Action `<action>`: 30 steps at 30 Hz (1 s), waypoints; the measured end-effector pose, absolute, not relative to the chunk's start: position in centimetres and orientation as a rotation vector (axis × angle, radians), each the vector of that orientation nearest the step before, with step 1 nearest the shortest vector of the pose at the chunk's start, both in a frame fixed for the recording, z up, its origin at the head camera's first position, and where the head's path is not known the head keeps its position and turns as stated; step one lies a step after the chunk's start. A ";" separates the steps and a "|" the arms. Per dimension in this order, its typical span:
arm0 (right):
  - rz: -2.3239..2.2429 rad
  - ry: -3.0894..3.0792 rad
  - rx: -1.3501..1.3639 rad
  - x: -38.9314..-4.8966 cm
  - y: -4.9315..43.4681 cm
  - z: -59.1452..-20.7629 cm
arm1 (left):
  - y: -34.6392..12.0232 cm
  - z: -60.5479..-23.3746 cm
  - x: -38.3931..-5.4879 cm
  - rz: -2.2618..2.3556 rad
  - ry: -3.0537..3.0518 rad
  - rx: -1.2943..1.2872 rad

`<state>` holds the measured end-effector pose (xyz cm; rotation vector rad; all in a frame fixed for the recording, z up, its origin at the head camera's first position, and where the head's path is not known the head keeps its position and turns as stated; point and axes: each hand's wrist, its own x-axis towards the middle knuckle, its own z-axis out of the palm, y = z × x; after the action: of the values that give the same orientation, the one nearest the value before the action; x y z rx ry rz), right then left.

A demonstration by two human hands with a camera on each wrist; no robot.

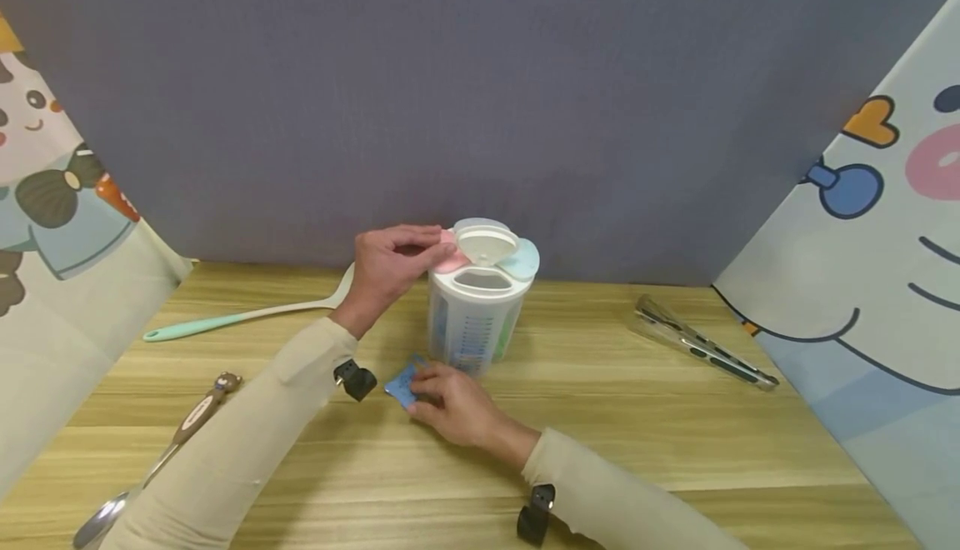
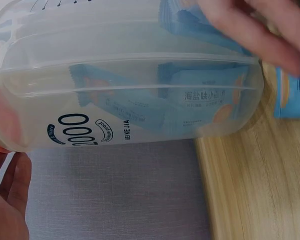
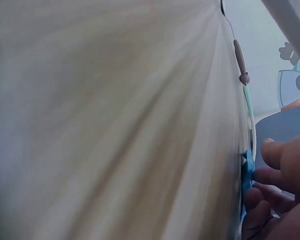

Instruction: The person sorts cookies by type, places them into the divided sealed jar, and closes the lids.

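Observation:
A translucent storage canister point(image 1: 480, 308) with a white top and pink, pale-blue and white flaps stands at the table's back. My left hand point(image 1: 397, 262) rests on its pink flap point(image 1: 452, 258), thumb and fingers at the rim. Through the wall in the left wrist view, several blue snack packets point(image 2: 205, 100) show inside. In front of the canister, my right hand point(image 1: 457, 404) pinches a blue snack packet point(image 1: 402, 385) lying at the tabletop, fingers curled over its right side. The right wrist view shows the packet point(image 3: 247, 175) edge-on beside the fingertips.
A ladle-like utensil with a mint handle point(image 1: 195, 329) lies behind my left arm. A metal spoon with a brown bear handle point(image 1: 198, 417) is at the left, partly covered by my sleeve. Metal tongs point(image 1: 705, 346) lie at the right. A grey partition point(image 1: 480, 100) rises behind the table.

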<state>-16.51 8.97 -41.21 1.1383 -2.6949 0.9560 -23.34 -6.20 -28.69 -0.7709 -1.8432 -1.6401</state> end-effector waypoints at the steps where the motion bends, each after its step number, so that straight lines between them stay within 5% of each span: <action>1: 0.959 -2.701 1.148 -16.4 9.2 -41.2 | -6.2 -28.7 -23.3 -1.641 -1.850 -0.763; 17: 0.851 -2.761 1.228 -14.5 12.2 -39.7 | -6.2 -28.3 -22.9 -1.640 -1.867 -0.748; 30: 0.947 -2.826 1.200 -16.6 13.5 -40.0 | -6.2 -28.2 -22.8 -1.636 -1.874 -0.747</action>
<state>-16.56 13.54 -39.97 1.1996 -2.8257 0.9473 -22.83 -6.16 -28.24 -0.7474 -1.8739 -1.6361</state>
